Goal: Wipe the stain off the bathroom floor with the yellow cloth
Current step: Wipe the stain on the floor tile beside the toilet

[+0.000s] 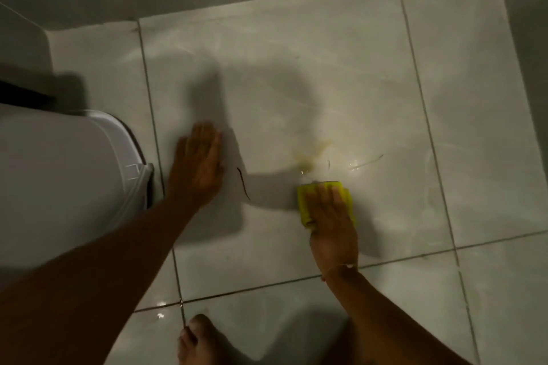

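Observation:
A brownish-yellow stain (311,155) lies on the pale tiled bathroom floor (296,74), with small wet glints just right of it. My right hand (330,213) presses flat on a folded yellow cloth (305,204), which rests on the tile just below the stain, its upper edge close to the stain's lower end. My left hand (197,166) lies flat on the floor to the left, fingers together and pointing away from me, holding nothing. A thin bracelet circles my right wrist.
A white toilet (65,175) fills the left side, close to my left forearm. A dark curled strand (243,184) lies on the tile between my hands. A bare foot (198,341) stands at the bottom centre. Grey walls meet the floor at the top and right.

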